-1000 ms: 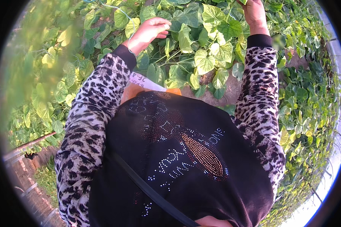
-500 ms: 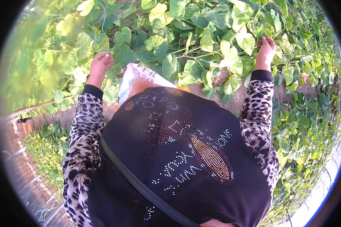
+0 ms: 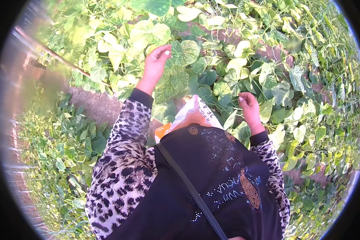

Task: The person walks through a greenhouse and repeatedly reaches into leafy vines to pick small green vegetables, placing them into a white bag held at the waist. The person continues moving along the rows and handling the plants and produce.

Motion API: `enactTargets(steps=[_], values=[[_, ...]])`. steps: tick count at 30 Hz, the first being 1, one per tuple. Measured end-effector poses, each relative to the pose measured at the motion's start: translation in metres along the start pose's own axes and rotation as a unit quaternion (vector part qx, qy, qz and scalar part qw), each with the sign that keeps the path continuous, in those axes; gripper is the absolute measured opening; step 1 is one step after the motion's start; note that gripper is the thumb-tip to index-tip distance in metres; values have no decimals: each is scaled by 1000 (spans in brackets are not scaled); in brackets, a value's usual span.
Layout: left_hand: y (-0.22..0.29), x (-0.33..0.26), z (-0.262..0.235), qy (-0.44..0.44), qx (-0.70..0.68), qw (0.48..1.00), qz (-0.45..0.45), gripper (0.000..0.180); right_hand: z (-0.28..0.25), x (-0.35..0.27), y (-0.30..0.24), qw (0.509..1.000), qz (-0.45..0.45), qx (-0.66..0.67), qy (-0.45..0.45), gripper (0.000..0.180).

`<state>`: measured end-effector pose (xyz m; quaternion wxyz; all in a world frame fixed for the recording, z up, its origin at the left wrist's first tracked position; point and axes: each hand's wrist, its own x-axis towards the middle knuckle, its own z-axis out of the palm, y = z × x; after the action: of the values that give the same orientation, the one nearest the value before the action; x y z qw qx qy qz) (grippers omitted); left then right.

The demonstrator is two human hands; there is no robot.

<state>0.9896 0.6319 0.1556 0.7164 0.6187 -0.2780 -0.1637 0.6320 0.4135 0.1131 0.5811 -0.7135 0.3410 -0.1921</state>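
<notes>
My left hand (image 3: pixel 156 64) reaches out among broad green vine leaves, its thumb and fingers closed together beside a speckled, yellowing leaf (image 3: pixel 187 53). Whatever those fingers might hold is too small to make out. Lower and to the right, my right hand (image 3: pixel 250 111) is curled with thumb against fingers, close over the leaves. Its grip, too, hides anything that may be in it. Between the hands, in front of my body, a white and orange printed sack (image 3: pixel 192 114) sticks out from under my dark top.
Climbing plants with heart-shaped leaves (image 3: pixel 300 78) fill the far side and the right. A strip of bare soil (image 3: pixel 94 105) runs at the left, and a thin reddish pipe or pole (image 3: pixel 54 55) slants above it. A black strap (image 3: pixel 192 192) crosses my top.
My view has turned, so the sack and my body sit farther right. My left hand is now farther out than the right, which has drawn back from the upper leaves.
</notes>
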Motion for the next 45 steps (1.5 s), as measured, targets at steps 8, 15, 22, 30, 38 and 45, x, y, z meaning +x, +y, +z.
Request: enactTargets(steps=[8, 15, 22, 30, 38, 45], values=[[43, 39, -46, -28, 56, 997, 54, 81, 191, 121, -191, 972, -224, 34, -67, 15], [-2, 51, -103, -26, 69, 996, -46, 65, 290, 215, -252, 975, -193, -102, -48, 41], [-4, 20, -128, 13, 190, 979, -69, 39, 327, 226, -253, 892, -157, -421, -50, 36], [-36, 25, -137, 2, 47, 993, -109, 24, 263, 170, -240, 951, -271, -71, -129, 25], [-94, 29, -69, -143, -166, 909, -354, 19, 237, 145, -245, 962, -227, -81, -129, 30], [-66, 29, -35, -62, -452, 815, -358, 26, 243, 127, -251, 956, -251, -92, -120, 26]])
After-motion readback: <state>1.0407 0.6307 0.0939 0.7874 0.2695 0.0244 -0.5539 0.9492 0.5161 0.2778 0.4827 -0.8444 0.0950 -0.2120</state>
